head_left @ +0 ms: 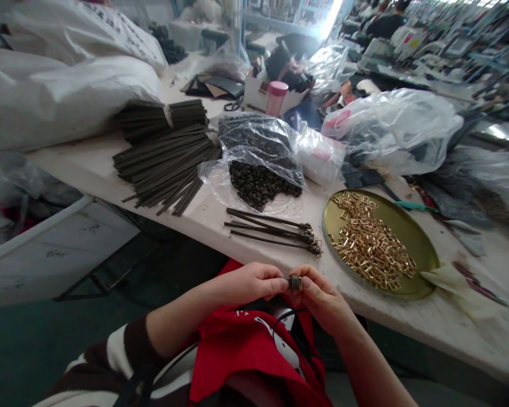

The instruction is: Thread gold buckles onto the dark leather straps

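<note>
A dark strap end with a small loop and a gold-coloured buckle (296, 282) is held above my lap, just off the table's front edge. My left hand (265, 281) pinches it from the left, while my right hand (322, 294) grips the buckle side with closed fingers. A thin dark length of strap curves down below, over the red apron (233, 350). Just beyond my hands, several dark straps with buckles (271, 230) lie on the table. Gold-coloured rectangular buckles (371, 243) are heaped on a round gold tray (422, 249) to the right.
An opened plastic bag spills small black loops (258, 186). Left of it lie bundled dark strips (161, 167) beside large white sacks (68, 85). A pink-lidded jar (276, 99) and clear plastic bags (398, 127) stand farther back. Scissors-like tool (479, 282) lies right of the tray.
</note>
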The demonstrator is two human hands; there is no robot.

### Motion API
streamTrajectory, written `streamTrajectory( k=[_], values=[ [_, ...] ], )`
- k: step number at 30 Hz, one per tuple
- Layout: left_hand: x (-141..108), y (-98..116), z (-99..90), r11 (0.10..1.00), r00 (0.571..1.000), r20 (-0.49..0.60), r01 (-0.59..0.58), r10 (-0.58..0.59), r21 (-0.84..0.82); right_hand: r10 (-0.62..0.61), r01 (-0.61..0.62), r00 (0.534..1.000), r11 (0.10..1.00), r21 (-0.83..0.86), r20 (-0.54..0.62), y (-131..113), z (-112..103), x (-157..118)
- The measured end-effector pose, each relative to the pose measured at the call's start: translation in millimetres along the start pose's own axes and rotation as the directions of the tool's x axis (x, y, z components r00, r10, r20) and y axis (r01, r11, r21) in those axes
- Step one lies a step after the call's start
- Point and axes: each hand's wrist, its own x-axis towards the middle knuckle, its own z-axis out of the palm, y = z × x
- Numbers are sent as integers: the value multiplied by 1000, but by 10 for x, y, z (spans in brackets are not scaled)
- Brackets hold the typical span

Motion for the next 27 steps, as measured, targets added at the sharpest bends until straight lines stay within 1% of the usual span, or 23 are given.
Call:
streamTrajectory(
  k=[3,6,9,12,15,19,22,27],
  values=[
    [-20,6,-16,998,1000,21,18,-19,64,37,-43,998,991,128,49,41,-6,12],
    [-13,-18,3,996,999,45,21,-25,85,49,-65,995,980,190,86,91,5,21],
    [-7,-22,26,997,998,50,20,-24,71,56,-66,997,980,189,56,92,16,24],
    [-30,7,17,995,999,40,-13,9,103,65,-71,997,975,209,31,77,4,24],
    [-80,36,-17,986,997,68,-42,31,160,45,-56,997,973,225,56,85,-22,8],
    [-126,16,-26,985,991,135,-23,0,171,31,-54,994,972,227,103,97,-27,-48],
    [-119,-23,6,985,990,139,-21,-3,170,39,-70,990,973,221,139,80,-17,-98],
    [-73,-28,51,979,988,154,-18,-14,205,30,-62,988,975,212,152,67,-34,-149]
  ],
)
